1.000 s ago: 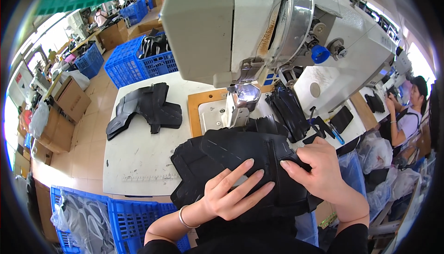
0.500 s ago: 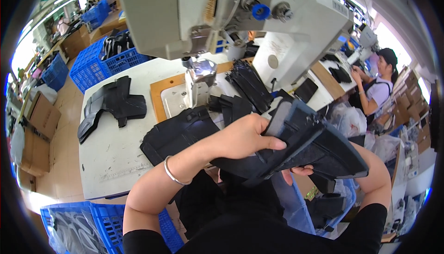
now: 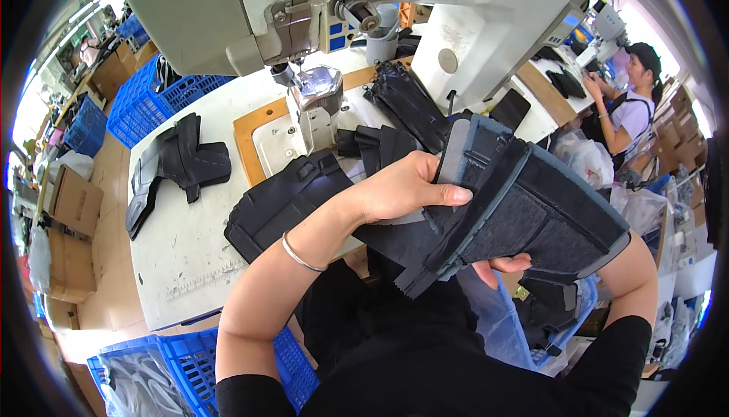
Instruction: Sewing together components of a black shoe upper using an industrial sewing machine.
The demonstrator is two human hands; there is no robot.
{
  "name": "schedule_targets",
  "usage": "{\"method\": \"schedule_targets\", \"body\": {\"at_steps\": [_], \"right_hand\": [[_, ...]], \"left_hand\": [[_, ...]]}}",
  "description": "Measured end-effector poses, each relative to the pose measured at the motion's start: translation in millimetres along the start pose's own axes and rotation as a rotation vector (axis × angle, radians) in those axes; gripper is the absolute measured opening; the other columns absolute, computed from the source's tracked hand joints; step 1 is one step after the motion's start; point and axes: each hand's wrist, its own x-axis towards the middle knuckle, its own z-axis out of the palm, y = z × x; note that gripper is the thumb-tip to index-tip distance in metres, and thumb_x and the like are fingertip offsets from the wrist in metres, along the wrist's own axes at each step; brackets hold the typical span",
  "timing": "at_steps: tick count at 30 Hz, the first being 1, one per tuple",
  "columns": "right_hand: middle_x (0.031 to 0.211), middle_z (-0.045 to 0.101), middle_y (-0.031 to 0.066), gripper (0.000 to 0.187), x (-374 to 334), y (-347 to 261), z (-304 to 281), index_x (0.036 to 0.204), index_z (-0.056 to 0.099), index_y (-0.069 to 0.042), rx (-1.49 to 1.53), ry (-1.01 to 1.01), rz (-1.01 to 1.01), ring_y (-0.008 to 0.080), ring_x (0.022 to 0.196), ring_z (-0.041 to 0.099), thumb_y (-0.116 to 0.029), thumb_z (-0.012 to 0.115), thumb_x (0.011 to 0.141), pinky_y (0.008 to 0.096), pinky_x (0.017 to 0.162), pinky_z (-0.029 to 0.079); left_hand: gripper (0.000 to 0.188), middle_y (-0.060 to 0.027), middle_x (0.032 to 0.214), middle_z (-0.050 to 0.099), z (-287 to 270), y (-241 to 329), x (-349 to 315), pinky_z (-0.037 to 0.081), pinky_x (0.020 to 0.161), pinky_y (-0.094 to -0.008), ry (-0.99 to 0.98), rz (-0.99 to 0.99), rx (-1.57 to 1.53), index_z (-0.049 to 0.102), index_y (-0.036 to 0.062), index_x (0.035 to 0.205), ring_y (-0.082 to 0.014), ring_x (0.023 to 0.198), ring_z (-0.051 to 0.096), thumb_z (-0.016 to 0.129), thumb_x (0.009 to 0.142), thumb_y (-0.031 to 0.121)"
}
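A black padded fabric piece (image 3: 558, 216) with grey-blue edges and raised seams is held up by both my hands, right of the sewing machine's post. My left hand (image 3: 406, 189), with a bangle on its wrist, pinches the piece's left part, thumb on top. From beneath, my right hand (image 3: 505, 266) supports it; only some fingertips show at the lower edge, the rest being hidden. A black strip with a jagged end (image 3: 419, 276) hangs from the piece over my lap. Another black panel (image 3: 292, 200) lies on the table beside my left forearm.
The sewing machine (image 3: 474, 48) arches over the white table (image 3: 182, 250). A shaped black piece (image 3: 182, 159) lies at the left, a bundle of black strips (image 3: 406, 105) behind. Blue crates (image 3: 194, 364) stand below and beyond. A co-worker (image 3: 630, 105) sits at the right.
The held piece has turned so that more of its broad seamed face shows, and its strip end is now clearer. My view has shifted; both hands keep their grip.
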Motion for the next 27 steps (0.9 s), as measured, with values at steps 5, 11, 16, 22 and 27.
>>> {"method": "schedule_targets", "body": {"at_steps": [5, 11, 16, 22, 27], "right_hand": [[0.101, 0.062, 0.0322, 0.065, 6, -5, 0, 0.108, 0.059, 0.011, 0.053, -0.137, 0.066, 0.0223, 0.062, 0.063, -0.049, 0.065, 0.084, 0.0267, 0.053, 0.048], [0.102, 0.062, 0.0330, 0.065, 24, -10, -29, 0.106, 0.060, 0.011, 0.113, -0.300, 0.192, 0.0227, 0.060, 0.063, -0.050, 0.065, 0.084, 0.0275, 0.051, 0.048], [0.094, 0.067, 0.0250, 0.075, 45, 35, -53, 0.123, 0.047, 0.007, 0.126, -0.814, -0.385, 0.0291, 0.083, 0.066, -0.056, 0.062, 0.085, 0.0396, 0.077, 0.042], [0.091, 0.069, 0.0182, 0.057, 32, 65, -44, 0.105, 0.060, 0.004, 0.134, -0.453, -0.480, 0.0220, 0.076, 0.065, -0.049, 0.064, 0.085, 0.0306, 0.074, 0.043], [0.101, 0.068, 0.0079, 0.036, -44, 85, 38, 0.105, 0.063, 0.004, -0.388, 1.957, -0.978, 0.0144, 0.089, 0.062, -0.029, 0.061, 0.091, 0.0269, 0.079, 0.044]], "left_hand": [[0.034, -0.0050, 0.100, 0.069, 9, 5, 7, 0.050, 0.082, -0.0283, 0.037, 0.035, 0.074, 0.064, -0.0037, 0.111, -0.0102, 0.090, 0.062, 0.073, 0.086, 0.018], [0.047, -0.0148, 0.110, 0.060, 43, 20, -42, 0.043, 0.092, -0.0432, 0.918, 0.592, 1.046, 0.059, 0.0026, 0.114, -0.0360, 0.103, 0.054, 0.078, 0.073, 0.012], [0.023, -0.0047, 0.098, 0.054, 87, -43, -75, 0.048, 0.072, -0.0228, 0.962, 0.466, 0.008, 0.053, 0.0000, 0.106, -0.0092, 0.082, 0.056, 0.066, 0.088, -0.002], [0.017, -0.0077, 0.083, 0.063, 94, -58, -45, 0.055, 0.067, -0.0286, 0.649, 0.221, -0.488, 0.061, -0.0046, 0.095, -0.0158, 0.076, 0.066, 0.059, 0.097, 0.012], [0.021, -0.0146, 0.084, 0.068, 95, -69, -44, 0.059, 0.064, -0.0346, 0.625, 0.252, -0.652, 0.064, -0.0060, 0.092, -0.0272, 0.073, 0.071, 0.055, 0.099, 0.011]]}}
